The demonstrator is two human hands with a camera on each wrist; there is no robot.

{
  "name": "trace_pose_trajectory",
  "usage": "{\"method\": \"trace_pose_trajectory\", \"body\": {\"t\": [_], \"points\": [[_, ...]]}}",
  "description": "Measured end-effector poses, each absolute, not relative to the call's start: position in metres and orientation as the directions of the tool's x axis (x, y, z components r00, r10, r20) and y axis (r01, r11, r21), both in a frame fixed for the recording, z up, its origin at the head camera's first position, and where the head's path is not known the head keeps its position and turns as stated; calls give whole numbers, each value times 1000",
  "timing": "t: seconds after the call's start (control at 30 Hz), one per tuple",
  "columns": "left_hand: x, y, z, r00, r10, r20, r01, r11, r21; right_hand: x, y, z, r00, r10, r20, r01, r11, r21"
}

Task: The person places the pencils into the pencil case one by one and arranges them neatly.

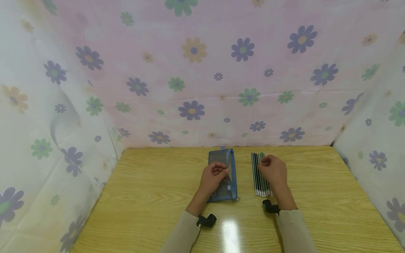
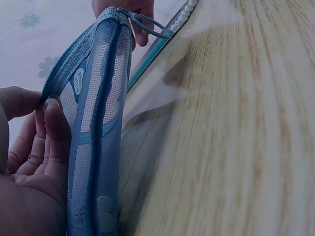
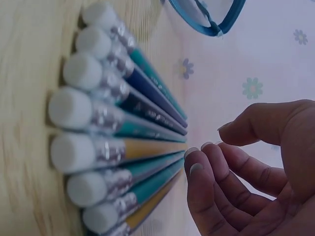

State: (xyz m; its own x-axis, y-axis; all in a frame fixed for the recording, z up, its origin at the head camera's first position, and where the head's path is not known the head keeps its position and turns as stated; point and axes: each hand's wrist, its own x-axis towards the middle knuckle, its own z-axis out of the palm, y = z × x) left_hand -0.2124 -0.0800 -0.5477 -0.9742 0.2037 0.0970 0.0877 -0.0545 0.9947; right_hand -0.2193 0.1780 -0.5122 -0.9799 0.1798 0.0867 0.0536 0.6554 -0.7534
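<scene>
A blue mesh pencil case [image 1: 234, 175] with a zipper lies on the table in the head view. My left hand [image 1: 212, 178] is over it, and in the left wrist view thumb and forefinger pinch the edge of its blue trim [image 2: 61, 78]. Thin sticks show dimly through the mesh. Right of the case, several pencils [image 1: 257, 175] lie side by side in green, dark blue and yellow, white erasers [image 3: 71, 108] toward me. Above their right side hovers my right hand [image 1: 274, 171], its fingers [image 3: 216, 167] bent loosely and the thumb apart from them, holding nothing.
The wood-grain table [image 1: 148, 196] runs back to a flower-printed cloth [image 1: 209, 80], which also hangs at both sides. A blue loop [image 2: 147, 23] sticks out from the case's near corner. Black wrist mounts [image 1: 207, 220] sit at both cuffs.
</scene>
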Motion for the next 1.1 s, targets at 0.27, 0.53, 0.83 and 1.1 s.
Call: {"method": "trace_pose_trajectory", "body": {"t": [0.27, 0.53, 0.83, 1.1], "points": [[-212, -80, -547, -975, 200, 93, 82, -59, 995, -219, 187, -513, -978, 200, 55, 99, 686, -721], [-212, -79, -547, -974, 203, 100, 89, -64, 994, -219, 195, -515, -978, 205, 40, 121, 712, -692], [-212, -79, -548, -977, 196, 88, 77, -66, 995, -219, 203, -517, -978, 207, -5, 158, 732, -663], [-212, -80, -548, -976, 194, 97, 87, -61, 994, -217, 203, -516, -973, 226, -56, 210, 746, -632]]}}
